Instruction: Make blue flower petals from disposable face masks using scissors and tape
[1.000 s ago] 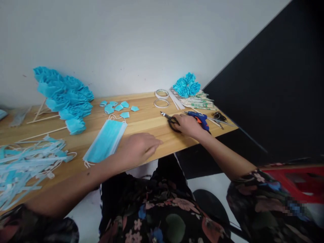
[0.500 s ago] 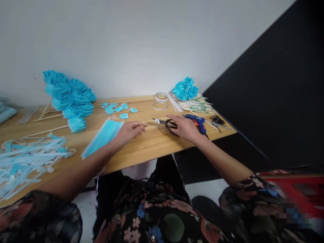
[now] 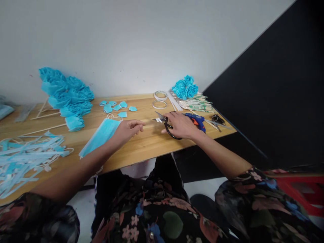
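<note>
Black-handled scissors are in my right hand, their blades apart and pointing left over the table. A small white piece lies by the lower blade. My left hand is over the upper right part of a light blue face mask, fingers loosely curved and apart with nothing visible in them. The mask lies flat, partly hidden by that hand and forearm. Just beyond it is a blue cut piece beside a white ear loop. A blue glue gun lies right behind my right hand.
Several blue cut pieces lie near the wall. Blue fabric flowers on sticks stand at left, above a heap of cut strips. Tape rolls, a flower bunch and wrapped sticks lie at the back right.
The scissors have been lifted a little and their blades have opened in my right hand. My left hand has hardly moved; the view has shifted slightly.
</note>
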`<control>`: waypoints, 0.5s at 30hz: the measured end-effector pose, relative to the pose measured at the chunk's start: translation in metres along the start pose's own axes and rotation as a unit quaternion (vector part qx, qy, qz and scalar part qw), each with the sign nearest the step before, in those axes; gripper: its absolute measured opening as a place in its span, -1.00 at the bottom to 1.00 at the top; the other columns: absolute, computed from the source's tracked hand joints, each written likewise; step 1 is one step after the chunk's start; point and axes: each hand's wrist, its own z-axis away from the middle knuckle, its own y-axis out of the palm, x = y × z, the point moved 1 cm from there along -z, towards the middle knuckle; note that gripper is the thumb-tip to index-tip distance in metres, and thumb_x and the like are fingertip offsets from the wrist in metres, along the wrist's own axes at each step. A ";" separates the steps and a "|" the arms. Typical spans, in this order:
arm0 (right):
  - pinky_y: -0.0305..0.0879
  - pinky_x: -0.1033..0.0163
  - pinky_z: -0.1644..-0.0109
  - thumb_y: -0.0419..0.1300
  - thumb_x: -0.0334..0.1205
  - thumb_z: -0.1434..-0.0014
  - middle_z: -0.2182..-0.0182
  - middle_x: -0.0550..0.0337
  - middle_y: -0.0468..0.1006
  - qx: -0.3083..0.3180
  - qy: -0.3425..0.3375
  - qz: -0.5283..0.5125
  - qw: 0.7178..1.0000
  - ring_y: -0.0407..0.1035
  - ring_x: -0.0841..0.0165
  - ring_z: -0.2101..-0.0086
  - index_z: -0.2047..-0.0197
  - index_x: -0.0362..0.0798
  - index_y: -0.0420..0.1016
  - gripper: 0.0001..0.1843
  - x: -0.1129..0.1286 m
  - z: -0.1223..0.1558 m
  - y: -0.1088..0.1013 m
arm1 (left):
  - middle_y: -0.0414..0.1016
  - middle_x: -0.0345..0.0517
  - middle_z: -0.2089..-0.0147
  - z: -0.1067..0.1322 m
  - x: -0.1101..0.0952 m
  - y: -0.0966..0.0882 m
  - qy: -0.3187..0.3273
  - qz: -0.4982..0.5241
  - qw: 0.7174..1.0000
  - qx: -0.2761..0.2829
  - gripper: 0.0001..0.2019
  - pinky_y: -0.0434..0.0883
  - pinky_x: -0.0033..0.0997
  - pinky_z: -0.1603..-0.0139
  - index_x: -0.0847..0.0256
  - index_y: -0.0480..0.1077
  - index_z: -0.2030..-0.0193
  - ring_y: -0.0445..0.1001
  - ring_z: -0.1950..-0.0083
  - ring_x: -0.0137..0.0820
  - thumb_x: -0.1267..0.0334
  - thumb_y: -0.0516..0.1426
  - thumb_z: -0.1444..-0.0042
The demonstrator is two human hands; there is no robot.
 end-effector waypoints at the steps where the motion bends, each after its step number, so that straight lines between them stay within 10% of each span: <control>1: 0.30 0.10 -0.02 0.24 0.17 -0.22 -0.04 -0.10 0.59 0.006 0.001 0.006 1.000 0.46 0.02 -0.05 -0.23 -0.09 0.40 -0.34 0.001 0.000 -0.001 | 0.61 -0.05 0.33 0.001 -0.003 -0.002 0.025 -0.028 0.999 -0.016 -0.71 0.34 -0.45 0.41 0.26 0.60 0.20 0.43 0.41 -0.42 0.11 0.17 -0.11; 8: 0.26 0.14 0.11 0.22 0.16 -0.25 0.09 -0.02 0.63 0.022 -0.005 0.055 0.998 0.49 0.06 0.05 -0.17 0.01 0.49 -0.45 0.020 0.001 -0.011 | 0.60 -0.04 0.28 0.003 -0.019 0.001 0.275 -0.287 0.915 -0.073 -0.82 0.35 -0.30 0.16 0.18 0.57 0.20 0.50 0.20 -0.28 0.19 0.16 -0.28; 15: 0.21 0.14 0.09 0.14 0.05 -0.31 0.07 -0.06 0.62 0.027 -0.016 0.070 0.997 0.46 0.08 0.06 -0.21 -0.02 0.47 -0.50 0.030 0.000 -0.016 | 0.55 0.02 0.21 -0.001 -0.008 0.015 0.320 -0.415 0.851 -0.029 -0.77 0.32 -0.29 0.21 0.20 0.54 0.15 0.46 0.12 -0.21 0.14 0.10 -0.35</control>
